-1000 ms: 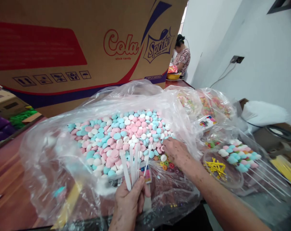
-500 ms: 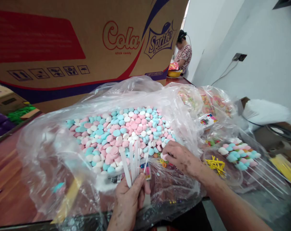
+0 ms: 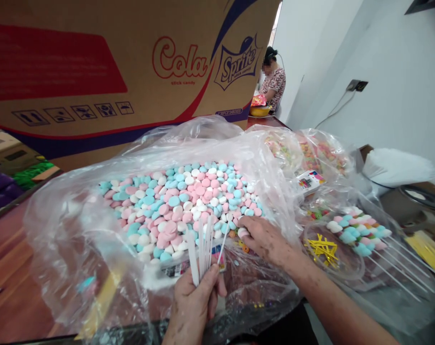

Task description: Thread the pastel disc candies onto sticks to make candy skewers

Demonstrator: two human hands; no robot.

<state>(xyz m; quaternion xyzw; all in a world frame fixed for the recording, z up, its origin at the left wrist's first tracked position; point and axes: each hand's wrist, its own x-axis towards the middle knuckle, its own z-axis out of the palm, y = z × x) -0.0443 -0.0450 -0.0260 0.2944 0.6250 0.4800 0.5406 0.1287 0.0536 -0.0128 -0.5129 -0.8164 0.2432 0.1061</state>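
A bundle of several thin white sticks fans upward out of my left hand, whose fingers are closed round the lower ends. My right hand is at the right front of a pile of round pink, blue and white marshmallows. Its bent fingertips pinch a pale marshmallow, partly hidden by the fingers. Beside that hand, a few small coloured ring-shaped candies show. The pile lies in a large, opened clear plastic bag.
Behind the bag stands a big cardboard box. To the right are marshmallow skewers, a round clear tub holding yellow twist ties, and bags of coloured rings. A co-worker sits farther back beside a yellow bowl.
My right hand has shifted slightly left, its fingertips at the pile's near right edge. The left hand, still holding the sticks, sits slightly lower and to the right in view.
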